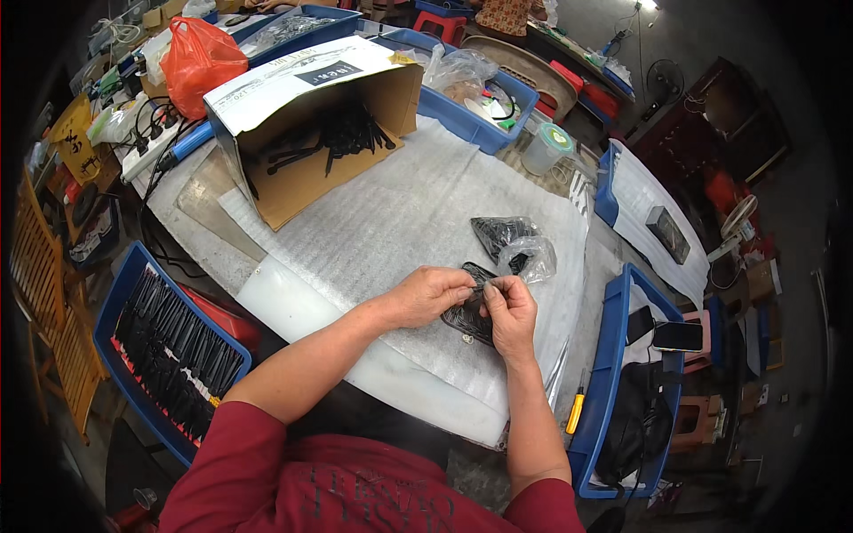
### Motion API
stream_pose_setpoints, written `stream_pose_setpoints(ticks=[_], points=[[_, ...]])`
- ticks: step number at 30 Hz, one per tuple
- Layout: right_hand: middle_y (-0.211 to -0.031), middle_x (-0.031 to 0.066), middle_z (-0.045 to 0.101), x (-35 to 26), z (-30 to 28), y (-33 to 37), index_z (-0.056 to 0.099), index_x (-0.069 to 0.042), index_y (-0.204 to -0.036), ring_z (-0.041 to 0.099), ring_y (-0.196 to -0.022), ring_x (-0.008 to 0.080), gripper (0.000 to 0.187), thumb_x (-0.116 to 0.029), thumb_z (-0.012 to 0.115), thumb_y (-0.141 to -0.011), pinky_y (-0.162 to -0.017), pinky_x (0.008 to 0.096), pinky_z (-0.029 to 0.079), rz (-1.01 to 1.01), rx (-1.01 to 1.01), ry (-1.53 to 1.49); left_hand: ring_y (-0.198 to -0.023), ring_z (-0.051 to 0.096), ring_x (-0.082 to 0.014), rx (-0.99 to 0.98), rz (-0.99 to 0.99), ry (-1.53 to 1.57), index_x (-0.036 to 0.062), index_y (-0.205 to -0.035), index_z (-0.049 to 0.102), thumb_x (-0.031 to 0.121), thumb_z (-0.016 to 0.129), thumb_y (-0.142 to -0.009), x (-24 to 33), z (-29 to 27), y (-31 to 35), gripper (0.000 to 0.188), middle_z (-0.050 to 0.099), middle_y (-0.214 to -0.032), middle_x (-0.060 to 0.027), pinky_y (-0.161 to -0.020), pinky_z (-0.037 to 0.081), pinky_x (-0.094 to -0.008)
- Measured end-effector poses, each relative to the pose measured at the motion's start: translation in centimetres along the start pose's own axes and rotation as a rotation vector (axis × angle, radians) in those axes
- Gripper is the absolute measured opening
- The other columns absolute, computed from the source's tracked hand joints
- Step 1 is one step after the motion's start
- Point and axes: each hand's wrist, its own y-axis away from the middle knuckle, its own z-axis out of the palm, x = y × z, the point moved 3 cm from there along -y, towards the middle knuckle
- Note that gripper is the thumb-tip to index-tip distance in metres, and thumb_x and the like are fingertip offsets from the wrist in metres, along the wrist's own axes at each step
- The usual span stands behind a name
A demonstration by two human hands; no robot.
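My left hand (425,298) and my right hand (513,315) meet over the worktable, fingers pinched together almost touching. Whatever lies between the fingertips is too small to make out. Directly below them is a dark pile or bag of small black parts (468,322), partly covered by the hands. Just beyond my right hand sits a clear plastic bag (504,235) filled with black parts, its loose crumpled end (536,259) turned toward me. A tiny pale piece (468,338) rests by the black parts.
White foam sheet (391,222) covers the table. An open cardboard box (306,191) holds black rod-like parts. Blue trays stand around: one with black rods (178,346) at left, another with phones and a black bag (604,391) at right. A yellow-handled screwdriver (576,411) lies near the right edge.
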Motion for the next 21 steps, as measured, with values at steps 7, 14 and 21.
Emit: stream_pose_setpoints(ticks=[7,14,21], points=[[-0.064,-0.0015,0.049,0.2,-1.3,-0.4,0.052,-0.001,-0.082,0.043,-0.054,0.0037,0.010,-0.011,0.051,-0.083,-0.048,0.0167,0.035,-0.092,0.089,0.070,-0.066,0.051,-0.0122,0.035,0.032,0.002,-0.0010,-0.089,0.055,0.010,0.049,-0.082,0.1,-0.2,-0.3,0.014,0.055,-0.073,-0.0061,-0.058,0.041,-0.0255],[-0.065,0.0008,0.050,-1.0,-5.3,-1.8,0.051,0.000,-0.082,0.044,-0.054,0.0062,0.012,-0.012,0.050,-0.084,-0.049,0.0179,0.036,-0.197,0.373,0.057,-0.065,0.051,-0.0121,0.067,0.066,-0.017,-0.0013,-0.091,0.055,0.009,0.048,-0.083,-0.6,-0.4,-0.2,0.015,0.055,-0.073,-0.0054,-0.059,0.042,-0.0245],[-0.067,0.0030,0.053,-0.2,-6.6,-3.3,0.056,0.001,-0.082,0.048,-0.057,0.0090,0.012,-0.009,0.052,-0.080,-0.052,0.0206,0.038,-0.073,0.286,0.571,-0.066,0.052,-0.0117,0.069,0.038,0.006,-0.0013,-0.092,0.055,0.010,0.048,-0.083,-0.6,-0.5,-0.3,0.016,0.056,-0.075,-0.0056,-0.060,0.043,-0.0241]])
